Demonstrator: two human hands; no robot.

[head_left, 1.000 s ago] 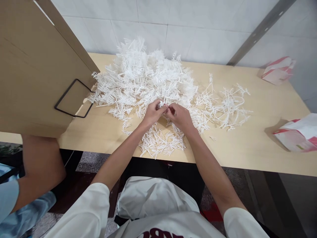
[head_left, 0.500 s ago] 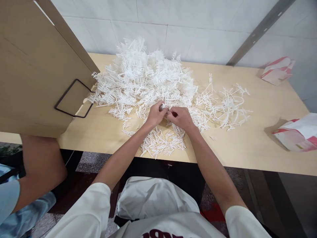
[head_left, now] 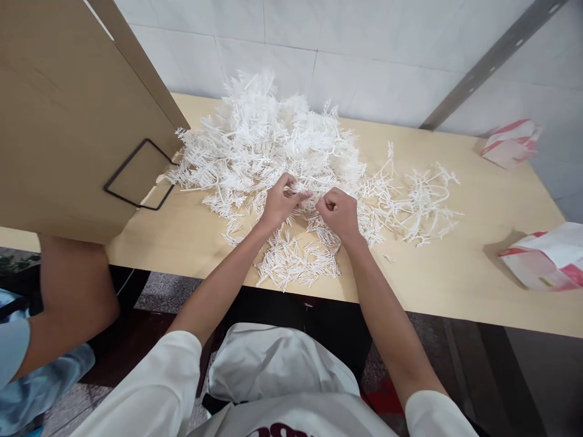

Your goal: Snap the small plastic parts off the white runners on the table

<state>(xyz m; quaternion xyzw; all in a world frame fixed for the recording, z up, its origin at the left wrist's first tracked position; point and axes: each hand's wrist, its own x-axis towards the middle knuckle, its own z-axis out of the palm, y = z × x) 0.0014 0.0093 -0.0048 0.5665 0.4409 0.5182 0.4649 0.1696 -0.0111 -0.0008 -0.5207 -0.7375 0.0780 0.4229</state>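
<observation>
Left hand [head_left: 285, 200]: thumb and index curved into a C, mouth toward 3 o'clock. Right hand [head_left: 337, 211], just apart at its 3 o'clock: fingers curled into a loose fist. Left forearm [head_left: 221, 282] angles up toward 1 o'clock, right forearm [head_left: 385, 303] toward 11. Both bare.

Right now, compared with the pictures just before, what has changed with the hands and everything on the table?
The hands have parted: the right hand has come away to the right from the left hand, which still holds white strands. Whether the right holds anything is hidden. The white heap and loose branched pieces look unchanged.
</observation>
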